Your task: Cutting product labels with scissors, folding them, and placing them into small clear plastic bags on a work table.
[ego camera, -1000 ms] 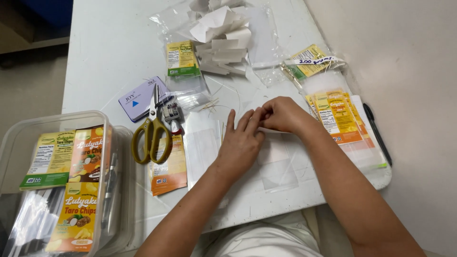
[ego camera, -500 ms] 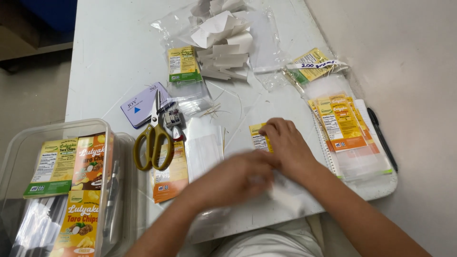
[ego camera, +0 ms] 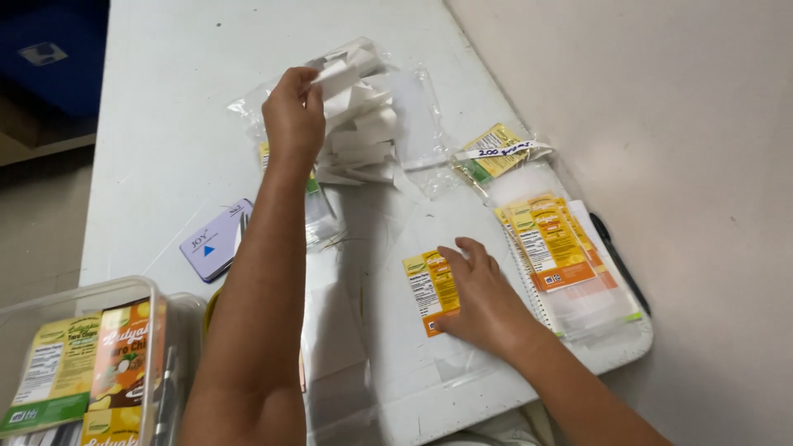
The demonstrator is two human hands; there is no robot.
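A: Label sticker (ego camera: 431, 291), yellow-orange, lies mid-table on a clear pouch (ego camera: 413, 330). Right hand (ego camera: 483, 301) is flat on it, fingers spread, pinning, not gripping.
B: Left hand (ego camera: 293, 116)?
A: Far side, pinched on a white backing strip (ego camera: 337, 76) over the open scrap bag (ego camera: 363, 124) of peeled strips.
B: Other containers?
A: Clear plastic tub (ego camera: 91, 363) near left, holding printed pouches. Labelled pouches (ego camera: 549, 244) stacked right.

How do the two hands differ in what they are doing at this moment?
The left hand is raised far up the table, pinching a white paper strip at the heap; the right hand lies flat near the table edge, pressing a yellow-orange label. Both are bare.
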